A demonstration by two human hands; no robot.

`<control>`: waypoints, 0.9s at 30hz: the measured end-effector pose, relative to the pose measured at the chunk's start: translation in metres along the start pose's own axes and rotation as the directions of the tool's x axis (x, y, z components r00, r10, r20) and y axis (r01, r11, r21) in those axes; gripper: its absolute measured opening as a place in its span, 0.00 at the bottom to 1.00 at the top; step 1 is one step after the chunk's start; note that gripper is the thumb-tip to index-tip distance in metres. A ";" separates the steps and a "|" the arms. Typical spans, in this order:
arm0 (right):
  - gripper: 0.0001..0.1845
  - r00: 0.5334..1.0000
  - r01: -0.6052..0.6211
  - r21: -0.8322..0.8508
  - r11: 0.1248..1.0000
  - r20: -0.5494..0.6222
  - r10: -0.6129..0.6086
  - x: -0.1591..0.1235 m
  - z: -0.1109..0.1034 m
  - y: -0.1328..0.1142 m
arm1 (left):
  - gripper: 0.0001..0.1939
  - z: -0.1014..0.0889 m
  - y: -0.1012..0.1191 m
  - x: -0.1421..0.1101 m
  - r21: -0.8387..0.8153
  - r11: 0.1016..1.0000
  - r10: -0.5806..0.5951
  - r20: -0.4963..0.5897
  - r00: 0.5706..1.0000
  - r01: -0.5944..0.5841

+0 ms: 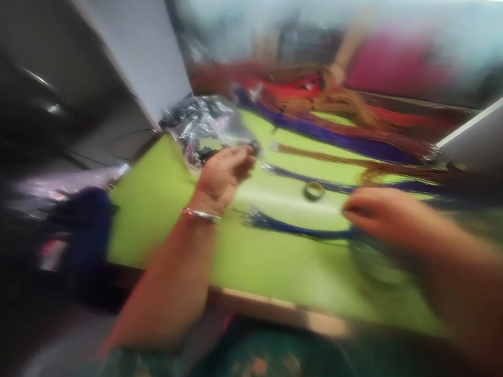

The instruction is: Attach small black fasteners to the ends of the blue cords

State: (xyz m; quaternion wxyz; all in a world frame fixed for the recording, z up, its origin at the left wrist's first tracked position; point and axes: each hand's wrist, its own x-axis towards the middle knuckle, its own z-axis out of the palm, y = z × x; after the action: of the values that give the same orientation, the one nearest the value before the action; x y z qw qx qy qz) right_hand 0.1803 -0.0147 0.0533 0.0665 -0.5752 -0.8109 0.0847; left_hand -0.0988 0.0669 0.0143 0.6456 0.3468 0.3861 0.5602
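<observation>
Wires with pale connector ends lie in a slim, dark blue bundle (301, 228) across a glossy lime-green tabletop (258, 264). The right hand (379, 215) is at the bundle's right end, its fingers curled inward; blur hides whether they grip the wires. The left hand (228, 173), below a silver bracelet (201, 215), is beside a crinkled clear plastic bag (210, 119) of dark items, thumb and fingers bent together. A small dark spot shows at their tips; whether it is held cannot be told. Between the hands lies a yellowish ring-shaped roll (314, 190). Behind it run more blue, brown, purple and red wires (312, 130), with a blurred forearm (351, 42) beyond.
</observation>
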 end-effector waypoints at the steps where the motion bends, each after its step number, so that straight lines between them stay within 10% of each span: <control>1: 0.09 0.997 0.038 0.076 0.996 0.061 -0.042 0.017 0.009 -0.019 | 0.05 -0.001 0.000 0.000 0.030 0.999 0.009 0.007 1.000 -0.010; 6: 0.08 0.988 -0.038 0.224 0.974 0.157 0.002 0.078 0.065 -0.082 | 0.07 -0.014 0.008 0.008 0.194 0.975 0.127 -0.081 0.988 -0.110; 15: 0.10 0.970 0.016 0.100 0.995 0.239 -0.040 0.087 0.085 -0.083 | 0.06 -0.060 0.008 0.041 0.502 0.845 0.398 -0.362 0.843 -0.183; 22: 0.09 0.985 0.045 0.029 0.999 0.164 -0.049 0.075 0.089 -0.091 | 0.12 -0.054 -0.027 0.056 0.965 0.069 0.468 0.191 0.863 -0.251; 27: 0.06 0.976 -0.030 0.309 0.951 0.214 -0.039 0.079 0.083 -0.083 | 0.14 -0.054 -0.036 0.060 0.970 -0.102 0.404 0.242 0.882 -0.220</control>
State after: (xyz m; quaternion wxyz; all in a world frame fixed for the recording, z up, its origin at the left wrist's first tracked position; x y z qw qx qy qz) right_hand 0.0610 0.0282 -0.0094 0.0670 -0.5431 -0.7911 0.2735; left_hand -0.1263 0.1223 -0.0486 0.0299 0.7398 0.6132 0.2752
